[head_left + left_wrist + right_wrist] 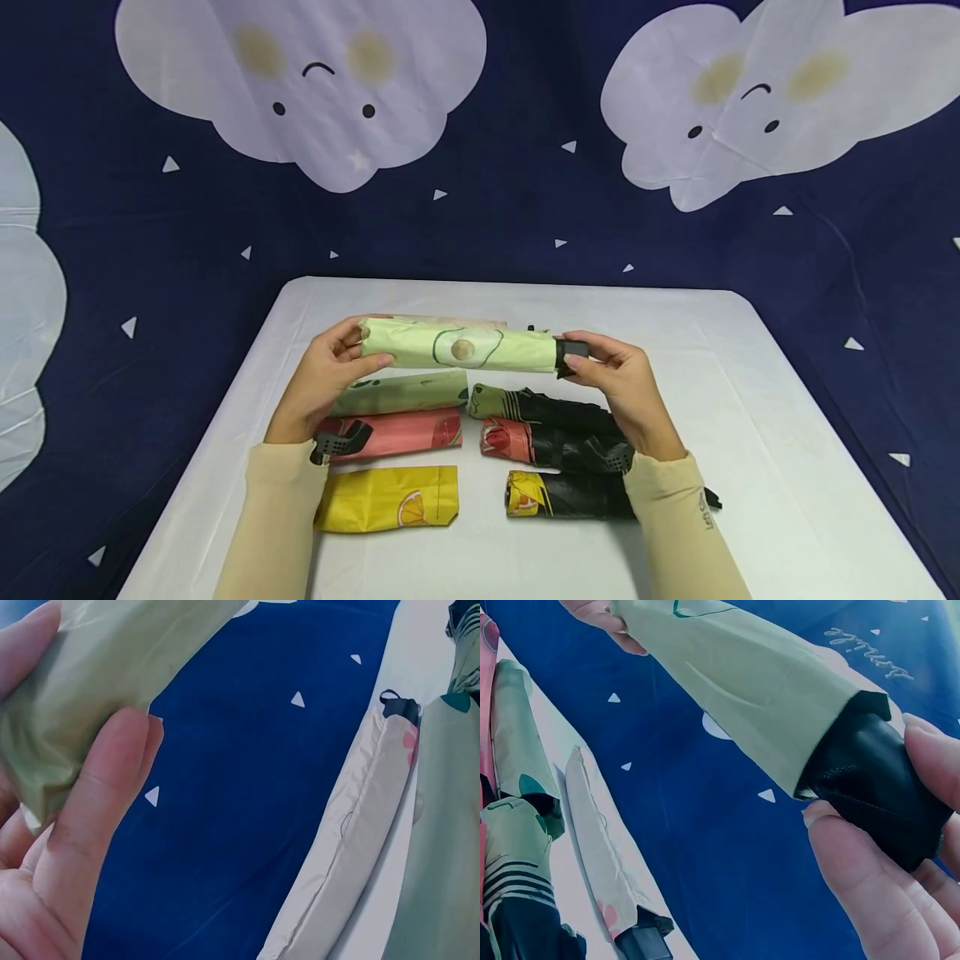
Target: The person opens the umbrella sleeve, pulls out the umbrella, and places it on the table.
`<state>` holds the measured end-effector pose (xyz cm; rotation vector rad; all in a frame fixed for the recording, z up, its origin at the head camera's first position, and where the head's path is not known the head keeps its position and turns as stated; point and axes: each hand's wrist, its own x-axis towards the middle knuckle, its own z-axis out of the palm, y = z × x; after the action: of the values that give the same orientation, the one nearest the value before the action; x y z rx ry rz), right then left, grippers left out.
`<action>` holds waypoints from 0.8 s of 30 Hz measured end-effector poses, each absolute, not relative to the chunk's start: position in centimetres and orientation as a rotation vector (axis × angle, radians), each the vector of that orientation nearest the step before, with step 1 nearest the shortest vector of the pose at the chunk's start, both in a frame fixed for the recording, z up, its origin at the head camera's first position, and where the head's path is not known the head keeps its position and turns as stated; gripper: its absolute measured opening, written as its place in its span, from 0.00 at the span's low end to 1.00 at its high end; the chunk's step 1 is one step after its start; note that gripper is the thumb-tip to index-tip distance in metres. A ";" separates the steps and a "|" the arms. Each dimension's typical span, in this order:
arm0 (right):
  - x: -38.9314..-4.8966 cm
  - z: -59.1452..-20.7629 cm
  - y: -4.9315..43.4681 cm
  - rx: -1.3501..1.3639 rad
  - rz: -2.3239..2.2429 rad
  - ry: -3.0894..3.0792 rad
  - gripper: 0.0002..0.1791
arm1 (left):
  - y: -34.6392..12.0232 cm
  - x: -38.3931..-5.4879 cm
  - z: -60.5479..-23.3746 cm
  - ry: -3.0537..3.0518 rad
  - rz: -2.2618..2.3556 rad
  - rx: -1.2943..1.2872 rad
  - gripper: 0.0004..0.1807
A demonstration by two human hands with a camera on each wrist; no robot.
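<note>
I see a big dark blue cloth [510, 221] behind my white table [787, 467]. Two puffy clouds [322, 133] on it have upside-down faces with yellow cheeks. Little white triangles [852, 343] are dotted around, and another cloud [22, 325] peeks in at my left.

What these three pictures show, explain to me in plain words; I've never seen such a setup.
No robot is at work here, just a person's bare hands. The wide picture comes from a camera on the person's head; each of the two close ones comes from a camera on one wrist.

The left hand holds one end of a light green avocado-print sleeve. The right hand pinches the dark end sticking out of it.

On the white table lie a yellow sleeve, a red sleeve, a green sleeve and a pale sleeve, plus three black bundles with green, red and yellow tips.
</note>
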<state>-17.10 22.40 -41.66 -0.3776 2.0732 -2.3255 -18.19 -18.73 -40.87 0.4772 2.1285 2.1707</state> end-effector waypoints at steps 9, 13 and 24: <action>-17.6 -41.1 23.2 -0.367 -2.357 2.050 0.22 | -19.8 -19.1 -40.8 2.064 2.241 0.482 0.28; -18.0 -41.1 23.7 -0.356 -2.359 2.054 0.22 | -20.7 -19.4 -41.1 2.068 2.260 0.453 0.26; -18.2 -41.8 24.7 -0.289 -2.402 1.958 0.25 | -22.7 -19.7 -41.9 2.106 2.263 0.412 0.23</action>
<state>-18.22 24.75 -41.81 -0.2892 1.9580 -2.4017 -19.70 -22.70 -41.92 0.4124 2.1056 2.2630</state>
